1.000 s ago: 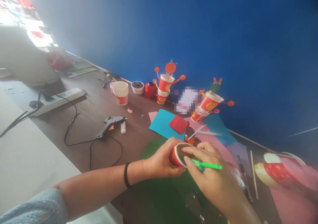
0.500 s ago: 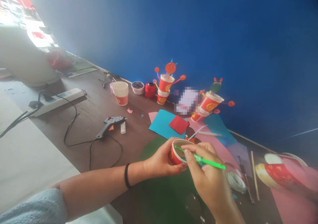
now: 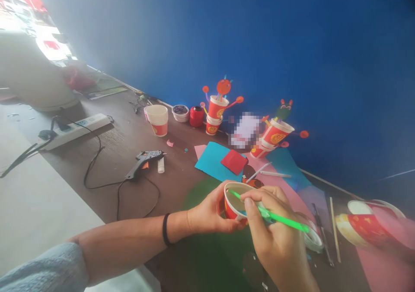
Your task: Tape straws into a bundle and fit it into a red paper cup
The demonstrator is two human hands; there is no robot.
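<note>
Plainly, in the head view, the left hand (image 3: 212,212) has its grip wrapped around the side of a red paper cup (image 3: 231,208), holding it over a green sheet (image 3: 207,251) on the brown tabletop (image 3: 177,175). The right hand (image 3: 279,227) pinches a bright green stick (image 3: 288,223) between thumb and fingers; one end reaches inside the cup, and the other sticks out to the cup's right.

Just beyond the cup lies a blue sheet (image 3: 210,158) with a red square (image 3: 233,161) on it. Farther beyond the cup, a figure with a round orange-red head (image 3: 223,87) stands on stacked cups; a green-headed figure (image 3: 283,112), on tilted cups, is to the right of that. Left of the cup are a glue gun (image 3: 142,164) and, touching or just beside it, a short white cylinder (image 3: 161,165). A stack of cups (image 3: 158,125) stands beyond and left of the cup.
</note>
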